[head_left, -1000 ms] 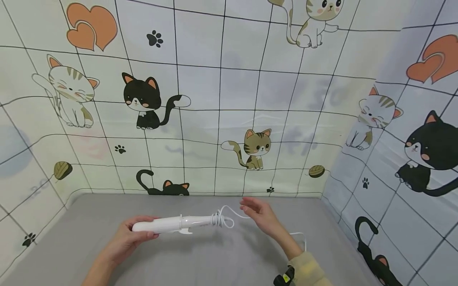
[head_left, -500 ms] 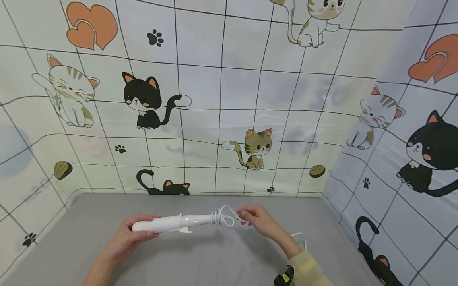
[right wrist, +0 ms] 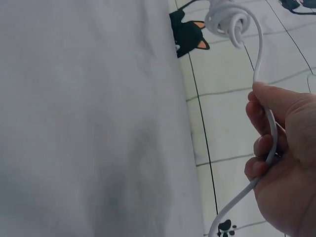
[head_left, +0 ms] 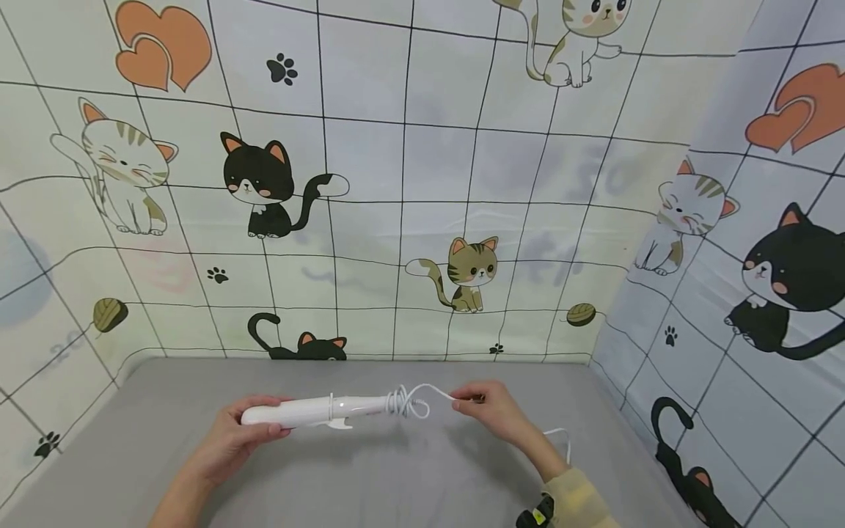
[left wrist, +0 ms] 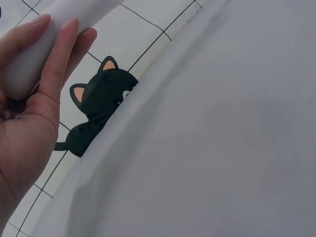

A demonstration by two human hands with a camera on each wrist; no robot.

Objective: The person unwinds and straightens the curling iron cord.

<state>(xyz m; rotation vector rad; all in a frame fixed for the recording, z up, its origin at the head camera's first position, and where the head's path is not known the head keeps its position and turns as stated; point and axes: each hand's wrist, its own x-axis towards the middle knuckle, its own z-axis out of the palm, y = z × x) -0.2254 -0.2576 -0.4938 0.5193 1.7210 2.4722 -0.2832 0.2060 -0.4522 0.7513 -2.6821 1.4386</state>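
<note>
In the head view my left hand (head_left: 227, 444) grips the thick end of a white curling iron (head_left: 310, 412), held level above the grey surface. A small lever sticks out under its middle. The left wrist view shows thumb and fingers around the smooth white barrel (left wrist: 37, 59). White cord (head_left: 399, 402) is wound in several loops about the thin right end. To the right, my right hand (head_left: 495, 412) pinches the loose part of that cord. In the right wrist view the cord (right wrist: 257, 54) runs from the coil, between thumb and forefinger, and across the curled fingers.
A grey cloth-covered surface (head_left: 370, 484) lies below both hands. White sheets with cat prints (head_left: 370, 161) stand behind it and on both sides. More cord (head_left: 566, 440) hangs behind the right forearm. A black device (head_left: 536, 513) sits at the right wrist by a yellow sleeve (head_left: 577, 502).
My right hand, spread near the cord a second ago, has closed on it and drawn it slightly right, stretching the free loop. The left hand and curling iron stay nearly still.
</note>
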